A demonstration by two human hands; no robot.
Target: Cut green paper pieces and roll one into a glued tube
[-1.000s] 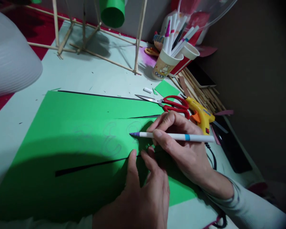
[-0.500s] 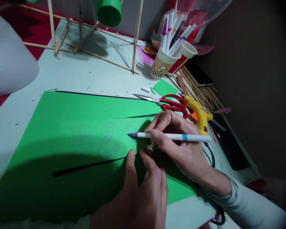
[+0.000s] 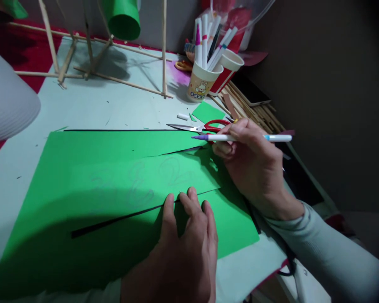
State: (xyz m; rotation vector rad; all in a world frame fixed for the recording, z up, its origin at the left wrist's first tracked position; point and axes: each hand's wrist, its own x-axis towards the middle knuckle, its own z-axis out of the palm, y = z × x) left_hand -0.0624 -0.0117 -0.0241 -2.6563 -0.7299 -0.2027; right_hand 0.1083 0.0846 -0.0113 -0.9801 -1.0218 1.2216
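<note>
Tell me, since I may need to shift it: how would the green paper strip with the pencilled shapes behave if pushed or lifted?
The green paper strip looks thin and flat, so it would probably flop. It likely slides easily; the left hand presses it down.

Bare table (image 3: 91, 107) open beyond green paper (image 3: 91, 168), stick frame (image 3: 91, 67) behind, scissors (image 3: 196, 126), cups (image 3: 202, 84) crowding right

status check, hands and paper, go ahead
Right hand grips marker, tip off paper. Left hand flat on green paper. Scissors beside marker tip.
</note>
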